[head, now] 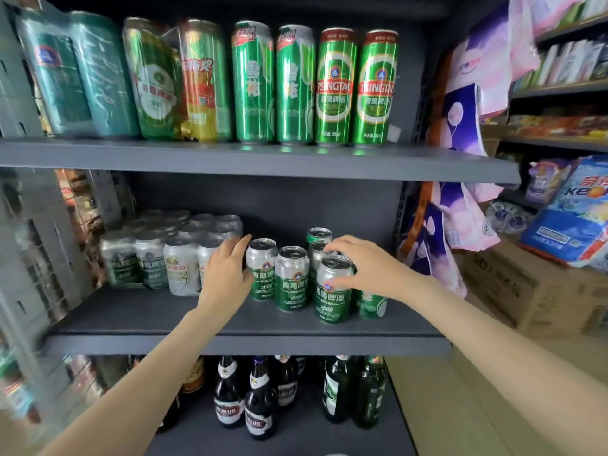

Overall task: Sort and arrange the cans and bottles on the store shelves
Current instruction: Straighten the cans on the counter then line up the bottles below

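Room on the middle shelf is seen mostly up front, bare between the loose cans and the lip. The front short can, marked TSINGTAO, is pinched by the right hand. The left hand, fingers spread, is pressed against another can. TSINGTAO tall cans are lined up above.

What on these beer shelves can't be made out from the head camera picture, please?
- Shrink-wrapped can packs, middle shelf: labels blurred, and the left hand covers the nearest one.
- Rear cans: only the tops show behind the front cans and the right hand.
- Beer bottles, bottom shelf: necks and caps hidden by the middle shelf's edge.
- Far-left racks: motion blurred.
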The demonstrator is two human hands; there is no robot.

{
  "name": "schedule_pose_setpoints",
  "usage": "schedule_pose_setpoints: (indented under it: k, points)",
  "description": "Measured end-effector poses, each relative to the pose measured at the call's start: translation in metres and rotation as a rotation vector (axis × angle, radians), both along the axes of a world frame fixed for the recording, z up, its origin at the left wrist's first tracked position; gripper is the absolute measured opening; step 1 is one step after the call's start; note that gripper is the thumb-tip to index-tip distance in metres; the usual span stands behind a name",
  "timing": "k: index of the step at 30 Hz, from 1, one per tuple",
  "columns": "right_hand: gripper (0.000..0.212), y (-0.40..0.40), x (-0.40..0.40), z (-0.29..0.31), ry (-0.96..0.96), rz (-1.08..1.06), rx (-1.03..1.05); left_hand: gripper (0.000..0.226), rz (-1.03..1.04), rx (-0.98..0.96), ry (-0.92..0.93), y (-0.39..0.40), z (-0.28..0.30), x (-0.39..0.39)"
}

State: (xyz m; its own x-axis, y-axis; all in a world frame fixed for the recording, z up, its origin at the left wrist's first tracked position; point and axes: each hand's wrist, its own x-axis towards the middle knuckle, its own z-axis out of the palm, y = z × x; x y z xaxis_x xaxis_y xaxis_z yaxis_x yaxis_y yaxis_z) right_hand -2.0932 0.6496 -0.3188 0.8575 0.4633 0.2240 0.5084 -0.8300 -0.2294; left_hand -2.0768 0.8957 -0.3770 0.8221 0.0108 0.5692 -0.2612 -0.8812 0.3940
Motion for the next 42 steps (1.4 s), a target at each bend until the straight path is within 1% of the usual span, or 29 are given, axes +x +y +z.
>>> schedule_pose_setpoints:
  k: [2, 5, 8, 9, 11, 14, 16, 18, 20, 22, 23, 24, 26, 27, 29, 31, 34, 36, 38, 40, 42]
  points:
    - [0.060, 0.015, 0.010, -0.002, -0.013, 0.016, 0.009, 0.062, 0.008, 0.108, -0.017, 0.011, -0.002, 0.006]
    - [0.058, 0.041, 0.027, -0.005, -0.016, 0.057, -0.019, 0.064, -0.061, 0.273, 0.012, 0.019, -0.006, 0.018]
    - [0.048, 0.056, 0.041, -0.015, -0.055, 0.034, -0.099, 0.064, -0.149, 0.393, 0.068, 0.017, -0.010, 0.026]
    - [0.044, 0.057, 0.044, -0.019, -0.081, 0.019, -0.094, 0.063, -0.145, 0.411, 0.049, 0.015, -0.010, 0.030]
    - [0.038, 0.058, 0.048, -0.024, -0.133, -0.009, -0.058, 0.064, -0.071, 0.459, -0.002, 0.012, -0.007, 0.039]
    - [0.035, 0.060, 0.052, -0.028, -0.153, -0.018, -0.011, 0.065, 0.053, 0.563, 0.055, 0.010, 0.000, 0.056]
    - [0.035, 0.060, 0.053, -0.031, -0.164, -0.025, -0.005, 0.065, 0.044, 0.574, 0.016, 0.008, -0.001, 0.063]
    - [0.036, 0.059, 0.052, -0.033, -0.184, -0.040, 0.008, 0.067, 0.017, 0.590, -0.095, 0.010, -0.005, 0.070]
    - [0.036, 0.059, 0.053, -0.035, -0.198, -0.059, 0.028, 0.071, 0.018, 0.592, -0.153, 0.010, -0.007, 0.078]
    - [0.036, 0.059, 0.053, -0.035, -0.214, -0.072, 0.035, 0.073, 0.049, 0.608, -0.119, 0.011, -0.005, 0.084]
    - [0.036, 0.060, 0.053, -0.036, -0.209, -0.077, 0.033, 0.073, 0.070, 0.596, -0.072, 0.010, -0.004, 0.085]
    - [0.036, 0.060, 0.053, -0.036, -0.206, -0.079, 0.032, 0.073, 0.090, 0.580, -0.069, 0.009, -0.006, 0.091]
    - [0.036, 0.061, 0.053, -0.036, -0.203, -0.086, 0.018, 0.070, 0.099, 0.577, -0.149, 0.006, -0.008, 0.098]
    - [0.036, 0.061, 0.052, -0.036, -0.202, -0.088, 0.010, 0.067, 0.112, 0.568, -0.158, 0.004, -0.007, 0.099]
    - [0.036, 0.061, 0.052, -0.036, -0.201, -0.088, 0.001, 0.056, 0.134, 0.586, -0.050, 0.000, -0.003, 0.097]
    - [0.037, 0.060, 0.052, -0.034, -0.206, -0.091, -0.004, 0.048, 0.146, 0.608, -0.011, 0.004, -0.001, 0.097]
    - [0.037, 0.062, 0.050, -0.033, -0.199, -0.099, -0.022, 0.057, 0.186, 0.588, 0.005, 0.026, -0.005, 0.085]
    - [0.037, 0.065, 0.049, -0.032, -0.209, -0.101, -0.042, 0.059, 0.229, 0.521, 0.015, 0.048, -0.011, 0.076]
    - [0.038, 0.067, 0.048, -0.033, -0.219, -0.099, -0.063, 0.054, 0.206, 0.418, -0.031, 0.068, -0.019, 0.065]
    - [0.038, 0.069, 0.046, -0.034, -0.221, -0.101, -0.078, 0.054, 0.166, 0.407, -0.054, 0.080, -0.027, 0.059]
    - [0.038, 0.069, 0.045, -0.035, -0.216, -0.105, -0.095, 0.056, 0.148, 0.411, -0.033, 0.084, -0.027, 0.058]
